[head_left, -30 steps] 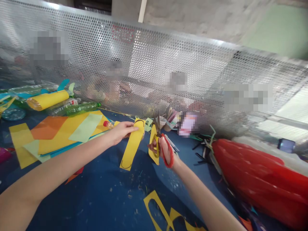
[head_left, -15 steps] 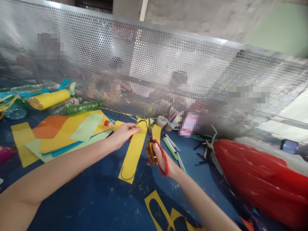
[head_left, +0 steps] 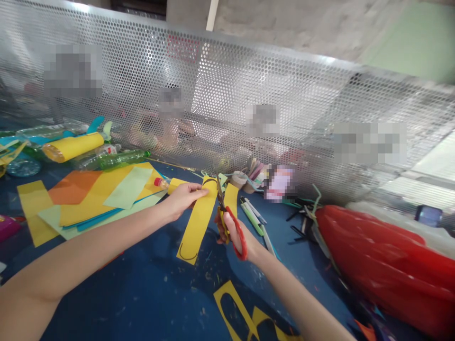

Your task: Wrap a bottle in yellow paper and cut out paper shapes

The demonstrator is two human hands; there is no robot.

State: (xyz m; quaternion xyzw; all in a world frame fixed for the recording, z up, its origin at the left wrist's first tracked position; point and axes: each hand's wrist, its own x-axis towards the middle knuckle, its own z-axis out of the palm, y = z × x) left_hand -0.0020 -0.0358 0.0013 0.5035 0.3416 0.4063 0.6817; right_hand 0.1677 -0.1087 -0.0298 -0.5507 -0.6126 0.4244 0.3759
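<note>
A yellow paper strip [head_left: 197,222] with a curved dark line drawn near each end is pinched at its upper part by my left hand [head_left: 186,199]. My right hand [head_left: 232,232] grips a pair of scissors [head_left: 237,232] with red and yellow handles. The blades point away from me and lie at the strip's upper right edge; whether they are cutting into it I cannot tell. Behind the scissors lies another yellow paper piece [head_left: 232,194]. Nearer to me are yellow paper offcuts [head_left: 227,303] with curved cut-outs.
Coloured paper sheets [head_left: 85,203] and plastic bottles [head_left: 124,158] lie on the left. Right of the scissors are pens [head_left: 252,218], then a big red plastic bag [head_left: 377,255]. A perforated metal screen [head_left: 220,85] crosses the table's back, with people behind it.
The scissors have shifted slightly left, their blades now closer to the strip's upper edge. The strip's lower end has risen a little. Both hands keep their hold.
</note>
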